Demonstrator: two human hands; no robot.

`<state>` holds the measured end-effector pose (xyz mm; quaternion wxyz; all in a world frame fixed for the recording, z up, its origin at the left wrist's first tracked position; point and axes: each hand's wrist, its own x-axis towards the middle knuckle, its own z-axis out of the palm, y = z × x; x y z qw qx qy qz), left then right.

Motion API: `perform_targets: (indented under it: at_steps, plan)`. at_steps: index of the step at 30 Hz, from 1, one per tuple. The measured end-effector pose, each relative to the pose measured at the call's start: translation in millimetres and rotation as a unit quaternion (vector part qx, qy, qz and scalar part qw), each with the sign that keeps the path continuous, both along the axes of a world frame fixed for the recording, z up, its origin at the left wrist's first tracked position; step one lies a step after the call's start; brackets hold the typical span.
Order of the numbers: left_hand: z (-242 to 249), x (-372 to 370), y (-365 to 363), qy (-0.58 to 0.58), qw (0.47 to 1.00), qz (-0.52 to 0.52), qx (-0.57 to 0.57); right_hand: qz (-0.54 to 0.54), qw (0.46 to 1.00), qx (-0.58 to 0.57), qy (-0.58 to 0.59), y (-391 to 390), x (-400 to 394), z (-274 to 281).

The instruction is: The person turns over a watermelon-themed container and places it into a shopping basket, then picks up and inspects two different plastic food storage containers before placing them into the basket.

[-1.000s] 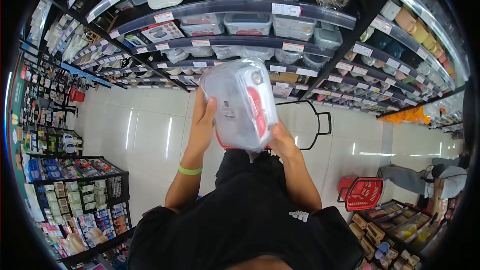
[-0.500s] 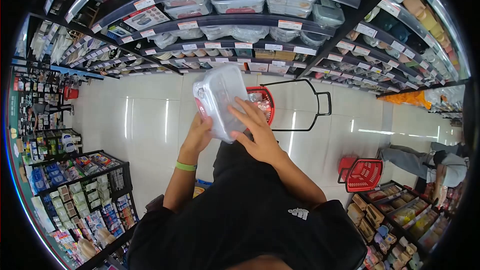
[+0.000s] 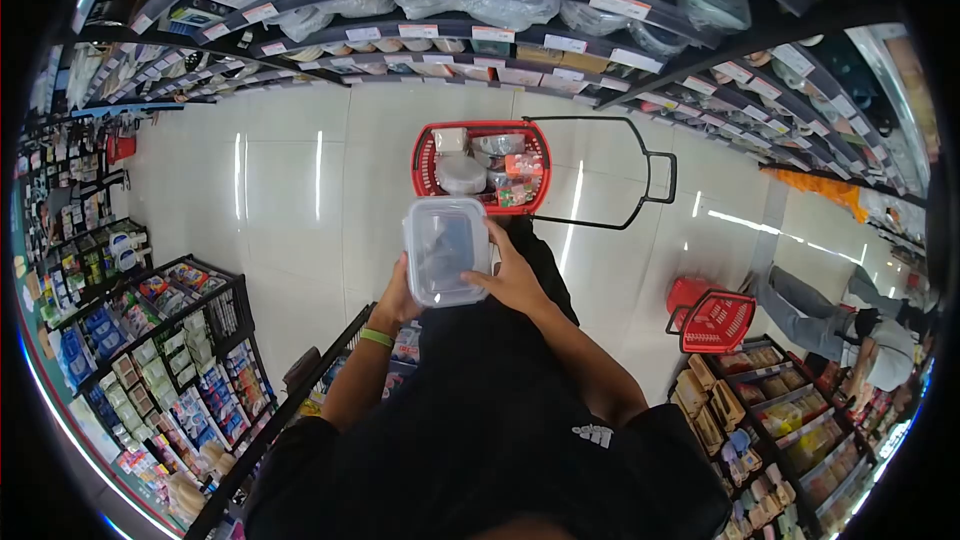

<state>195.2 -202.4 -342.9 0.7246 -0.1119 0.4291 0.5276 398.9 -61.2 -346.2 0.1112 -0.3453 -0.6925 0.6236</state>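
A clear plastic food container with a translucent lid is held in front of my body, its lid facing up. On its left side my left hand grips the edge, a green band around that wrist. My right hand is closed on the right side, with the thumb lying over the lid. Just beyond the container, a red shopping basket sits on the floor. Inside it are a round grey wrapped item, a small beige box and orange-red packets.
Shelves of wrapped containers and dishes run across the front. The basket's long black handle extends to the right over the tiles. Another red basket stands at right near a person. Display racks flank me.
The container has come down and turned from tilted to nearly flat, lid up. My view has tipped downward, so the basket on the floor now shows fully.
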Motion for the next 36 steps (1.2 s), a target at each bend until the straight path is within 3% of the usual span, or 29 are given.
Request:
perform_targets:
  at_steps: [3,5,7,9,12,15,17,18,21,23,25,28,31,33,36]
  plan:
    - [-24.9,2.1,-2.5,-0.047,0.998,-0.002,-0.041,-0.066,0.990,-0.119,-0.045,-12.3,6.0,-34.7]
    - [-38.5,3.6,3.6,0.006,0.989,-0.065,-0.134,-0.093,0.968,-0.199,-0.119,-16.2,10.8,-55.7]
    - [-58.8,3.4,5.2,0.023,0.986,-0.086,-0.145,-0.131,0.960,-0.200,-0.145,-25.8,13.9,-75.8]
    - [-87.8,2.1,2.0,0.158,0.955,-0.170,-0.186,-0.172,0.948,-0.201,-0.175,-41.4,18.0,-100.0]
    - [-109.7,4.7,14.8,0.157,0.951,-0.195,-0.183,-0.195,0.944,-0.200,-0.175,-60.2,22.6,-136.3]
    - [-132.0,1.9,23.0,0.152,0.948,-0.215,-0.180,-0.248,0.908,-0.269,-0.203,-52.0,17.4,-161.7]
    - [-155.1,-0.7,25.7,0.125,0.953,-0.216,-0.174,-0.305,0.860,-0.366,-0.181,-48.2,21.8,-192.6]
    - [-167.3,-6.7,25.6,0.118,0.951,-0.231,-0.168,-0.356,0.808,-0.449,-0.137,-45.6,23.2,-204.1]
    - [-192.7,-29.8,36.2,0.117,0.940,-0.278,-0.158,-0.403,0.755,-0.503,-0.119,-31.7,18.0,-231.3]
    - [-212.1,-51.9,43.4,0.122,0.905,-0.381,-0.147,-0.394,0.737,-0.540,-0.101,-28.0,15.2,-250.7]
    - [-247.5,-68.1,39.1,0.114,0.904,-0.381,-0.156,-0.349,0.730,-0.585,-0.045,-23.7,8.8,-275.8]
    - [-283.3,-84.5,53.6,0.203,0.907,-0.331,-0.166,-0.316,0.738,-0.592,-0.075,-15.5,-10.6,-310.9]
    - [-337.6,-90.2,60.0,0.340,0.886,-0.257,-0.182,-0.375,0.698,-0.606,-0.069,-6.8,-40.0,-350.3]
    - [-348.9,-86.7,79.9,0.358,0.892,-0.185,-0.206,-0.401,0.701,-0.587,-0.053,-1.3,-63.0,-379.6]
    - [-392.8,-88.4,97.3,0.365,0.886,-0.211,-0.192,-0.435,0.675,-0.590,-0.079,13.1,-95.9,-414.3]
